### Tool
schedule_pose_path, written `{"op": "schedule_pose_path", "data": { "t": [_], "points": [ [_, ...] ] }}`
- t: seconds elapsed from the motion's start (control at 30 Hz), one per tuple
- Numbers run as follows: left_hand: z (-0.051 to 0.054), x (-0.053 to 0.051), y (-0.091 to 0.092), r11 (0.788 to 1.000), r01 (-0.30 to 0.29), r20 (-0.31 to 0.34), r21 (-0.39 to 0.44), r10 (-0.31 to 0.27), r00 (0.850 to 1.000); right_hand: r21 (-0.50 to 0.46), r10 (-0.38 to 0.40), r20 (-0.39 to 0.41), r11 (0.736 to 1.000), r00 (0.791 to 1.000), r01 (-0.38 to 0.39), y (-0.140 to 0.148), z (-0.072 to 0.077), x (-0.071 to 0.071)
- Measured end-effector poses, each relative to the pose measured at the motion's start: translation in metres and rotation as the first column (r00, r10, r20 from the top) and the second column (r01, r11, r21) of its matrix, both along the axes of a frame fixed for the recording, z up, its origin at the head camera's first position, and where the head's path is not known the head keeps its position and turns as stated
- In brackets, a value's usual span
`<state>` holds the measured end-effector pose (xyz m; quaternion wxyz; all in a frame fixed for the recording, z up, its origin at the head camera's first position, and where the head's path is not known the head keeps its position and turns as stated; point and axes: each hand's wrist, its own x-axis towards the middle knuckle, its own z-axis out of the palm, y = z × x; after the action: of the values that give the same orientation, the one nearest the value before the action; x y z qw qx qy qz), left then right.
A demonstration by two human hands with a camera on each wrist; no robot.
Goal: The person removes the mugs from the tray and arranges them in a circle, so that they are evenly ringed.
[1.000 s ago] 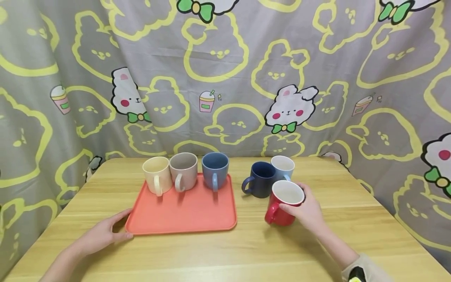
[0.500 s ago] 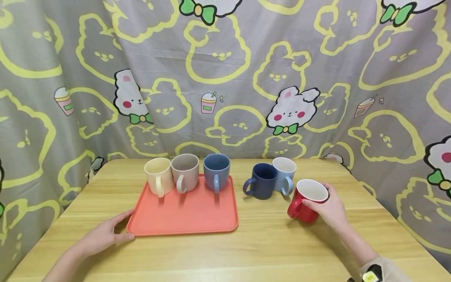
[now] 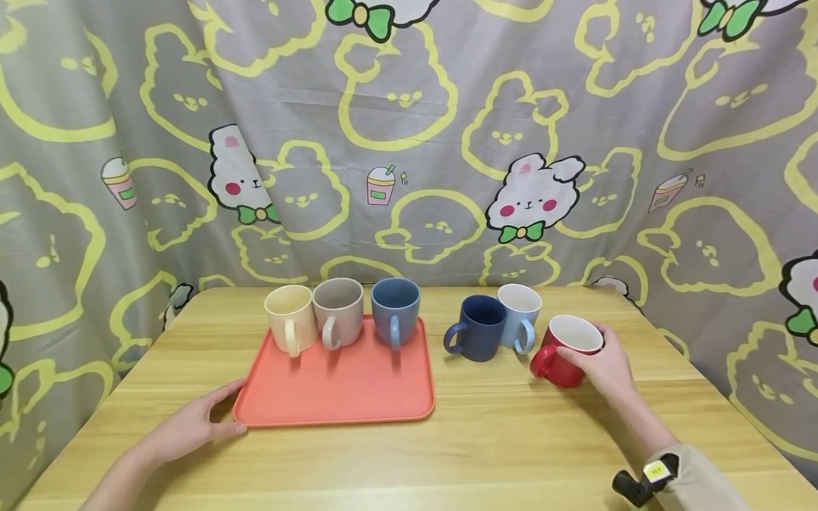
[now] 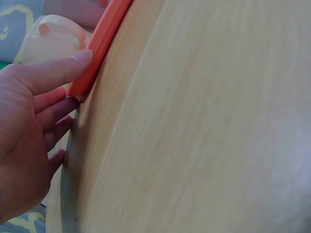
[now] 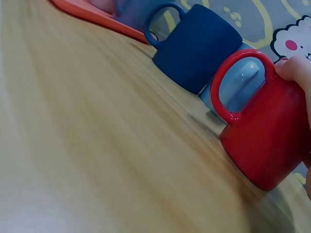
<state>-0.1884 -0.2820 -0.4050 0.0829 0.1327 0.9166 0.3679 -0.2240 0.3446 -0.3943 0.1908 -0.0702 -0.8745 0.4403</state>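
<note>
Red mug [image 3: 564, 369] has shifted rightward at lower right, gripped by right hand [image 3: 609, 367]; left hand [image 3: 190, 427], thumb spread, touches tray [image 3: 339, 392].

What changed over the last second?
The red mug, held by the right hand throughout, moved right and slightly farther back, uncovering more of the light-blue mug. Nothing newly gripped or released. The left hand stayed at the tray; tray, its three mugs and the navy mug stayed put.
</note>
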Motion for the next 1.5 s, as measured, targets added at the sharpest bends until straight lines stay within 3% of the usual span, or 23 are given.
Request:
{"op": "schedule_pose_path", "data": {
  "t": [0.37, 0.73, 1.17, 1.5],
  "points": [
    [0.001, -0.001, 0.001, 1.000, 0.000, 0.030, 0.007, 0.000, 1.000, -0.030, 0.117, 0.042, 0.993, 0.992, -0.116, 0.010, 0.006, -0.013],
    [0.001, 0.002, 0.000, 1.000, -0.009, 0.050, -0.004, 0.009, 0.999, -0.011, 0.145, 0.047, 0.989, 0.988, -0.145, 0.007, 0.007, -0.019],
    [0.000, 0.000, 0.001, 1.000, -0.004, 0.012, 0.000, 0.004, 1.000, -0.063, 0.157, 0.053, 0.986, 0.986, -0.153, 0.007, 0.009, -0.019],
    [-0.001, 0.001, 0.000, 1.000, -0.013, 0.009, -0.021, 0.014, 1.000, -0.049, 0.163, 0.074, 0.986, 0.984, -0.159, 0.006, 0.012, -0.018]
  ]
}}
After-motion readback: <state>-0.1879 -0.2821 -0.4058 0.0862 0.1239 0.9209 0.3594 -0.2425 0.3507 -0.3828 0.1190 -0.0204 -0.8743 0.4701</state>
